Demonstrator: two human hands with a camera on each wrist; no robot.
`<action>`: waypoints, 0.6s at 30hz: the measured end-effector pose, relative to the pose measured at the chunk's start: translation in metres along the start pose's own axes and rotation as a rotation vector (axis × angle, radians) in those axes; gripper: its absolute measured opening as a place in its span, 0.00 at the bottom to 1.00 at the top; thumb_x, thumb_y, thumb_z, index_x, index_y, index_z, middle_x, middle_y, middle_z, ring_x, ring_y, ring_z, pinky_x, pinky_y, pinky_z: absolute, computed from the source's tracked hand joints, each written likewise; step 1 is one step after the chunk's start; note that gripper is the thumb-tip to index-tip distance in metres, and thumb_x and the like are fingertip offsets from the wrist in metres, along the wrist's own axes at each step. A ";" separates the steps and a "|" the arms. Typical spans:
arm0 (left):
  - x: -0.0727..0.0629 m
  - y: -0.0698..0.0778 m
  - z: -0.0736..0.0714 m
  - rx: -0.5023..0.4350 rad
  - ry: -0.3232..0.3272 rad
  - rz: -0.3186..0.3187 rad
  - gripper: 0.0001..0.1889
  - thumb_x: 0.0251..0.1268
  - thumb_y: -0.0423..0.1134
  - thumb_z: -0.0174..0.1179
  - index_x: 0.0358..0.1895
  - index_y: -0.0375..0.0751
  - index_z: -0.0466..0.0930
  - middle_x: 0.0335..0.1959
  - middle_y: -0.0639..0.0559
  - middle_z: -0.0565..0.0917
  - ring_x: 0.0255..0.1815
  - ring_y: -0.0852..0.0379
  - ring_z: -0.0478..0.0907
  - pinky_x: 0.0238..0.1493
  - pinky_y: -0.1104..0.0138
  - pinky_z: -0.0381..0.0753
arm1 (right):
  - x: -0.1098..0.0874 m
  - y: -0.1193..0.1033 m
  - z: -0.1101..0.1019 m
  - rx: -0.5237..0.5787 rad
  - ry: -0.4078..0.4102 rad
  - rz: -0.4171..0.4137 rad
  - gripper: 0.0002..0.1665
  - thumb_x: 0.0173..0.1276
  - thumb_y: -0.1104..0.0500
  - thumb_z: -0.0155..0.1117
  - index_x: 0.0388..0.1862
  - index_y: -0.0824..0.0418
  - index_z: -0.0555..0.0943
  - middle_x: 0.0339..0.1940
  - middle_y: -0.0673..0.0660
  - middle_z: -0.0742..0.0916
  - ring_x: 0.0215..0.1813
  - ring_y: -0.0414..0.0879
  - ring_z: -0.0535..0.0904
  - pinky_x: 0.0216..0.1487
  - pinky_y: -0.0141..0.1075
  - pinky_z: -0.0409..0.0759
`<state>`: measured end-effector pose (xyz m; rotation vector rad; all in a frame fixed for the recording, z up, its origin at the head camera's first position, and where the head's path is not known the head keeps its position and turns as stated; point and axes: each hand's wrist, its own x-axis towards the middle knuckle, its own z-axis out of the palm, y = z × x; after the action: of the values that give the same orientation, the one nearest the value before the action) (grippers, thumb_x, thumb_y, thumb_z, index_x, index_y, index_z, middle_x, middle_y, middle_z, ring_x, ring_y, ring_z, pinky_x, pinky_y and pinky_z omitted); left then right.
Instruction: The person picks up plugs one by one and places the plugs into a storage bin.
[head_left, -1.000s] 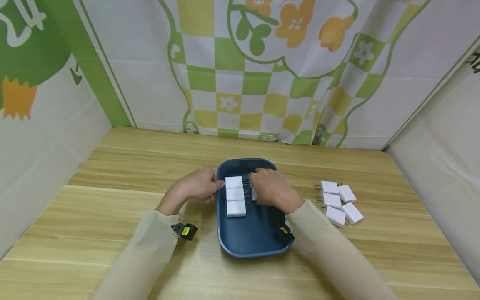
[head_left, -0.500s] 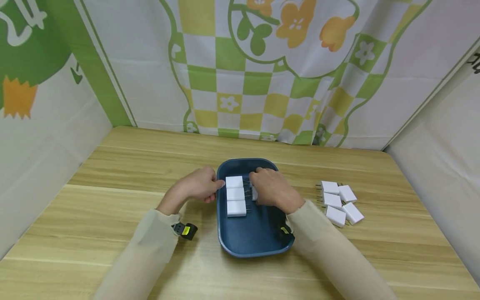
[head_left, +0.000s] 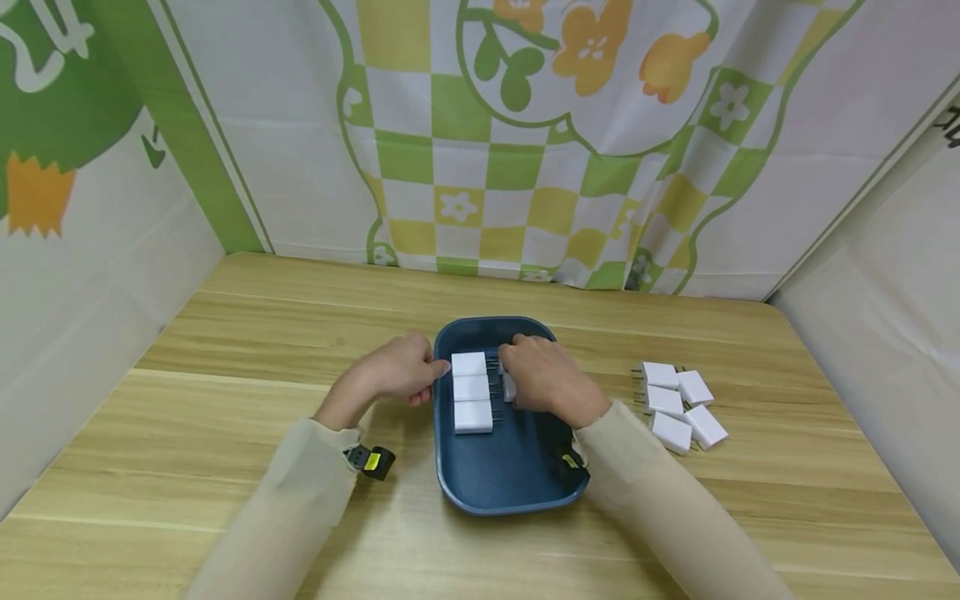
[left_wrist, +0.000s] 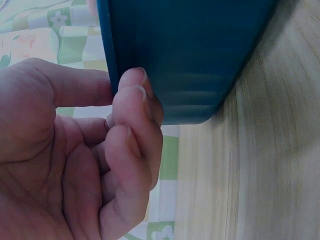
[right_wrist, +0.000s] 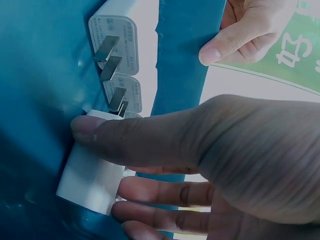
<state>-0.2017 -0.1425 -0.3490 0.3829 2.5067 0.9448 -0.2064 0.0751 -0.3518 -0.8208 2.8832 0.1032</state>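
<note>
My left hand (head_left: 400, 369) pinches the left rim of a dark blue tray (head_left: 517, 487) between thumb and curled fingers; the left wrist view shows those fingers (left_wrist: 132, 155) against the outer wall. Inside the tray, three white charger plugs (head_left: 471, 388) lie in a column along the left side, prongs pointing right. Over the tray's upper middle, my right hand (head_left: 546, 379) grips another white charger plug (right_wrist: 89, 182), thumb on one side and fingertips on the other. It sits low by the tray floor, just right of the column's prongs. In the head view the hand mostly covers it.
Right of the tray, several more white charger plugs (head_left: 663, 402) lie in a loose cluster on the wooden table (head_left: 247, 375). A checked, flowered curtain (head_left: 510, 192) hangs behind the table's far edge, with pale cloth on both sides.
</note>
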 end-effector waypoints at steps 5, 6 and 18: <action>-0.001 0.001 0.000 -0.008 -0.003 0.000 0.24 0.80 0.37 0.52 0.18 0.36 0.79 0.13 0.51 0.76 0.14 0.59 0.72 0.20 0.71 0.67 | -0.001 0.001 -0.001 -0.005 0.012 -0.006 0.26 0.55 0.57 0.82 0.52 0.61 0.84 0.42 0.57 0.84 0.44 0.51 0.80 0.44 0.46 0.80; -0.001 0.001 0.000 -0.010 -0.003 0.000 0.24 0.79 0.37 0.52 0.18 0.36 0.79 0.13 0.51 0.76 0.14 0.59 0.72 0.20 0.71 0.67 | -0.001 0.001 -0.002 -0.004 0.013 -0.008 0.25 0.55 0.57 0.82 0.51 0.61 0.84 0.41 0.57 0.84 0.43 0.51 0.80 0.44 0.46 0.80; 0.000 0.000 0.000 -0.005 0.001 0.013 0.24 0.79 0.37 0.52 0.18 0.37 0.79 0.13 0.51 0.76 0.14 0.58 0.72 0.21 0.70 0.67 | -0.013 -0.002 -0.017 0.034 0.010 -0.028 0.25 0.57 0.54 0.81 0.52 0.59 0.84 0.41 0.55 0.83 0.42 0.49 0.78 0.41 0.44 0.78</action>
<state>-0.2017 -0.1427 -0.3486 0.3976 2.5048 0.9561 -0.1965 0.0788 -0.3332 -0.8575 2.8736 0.0470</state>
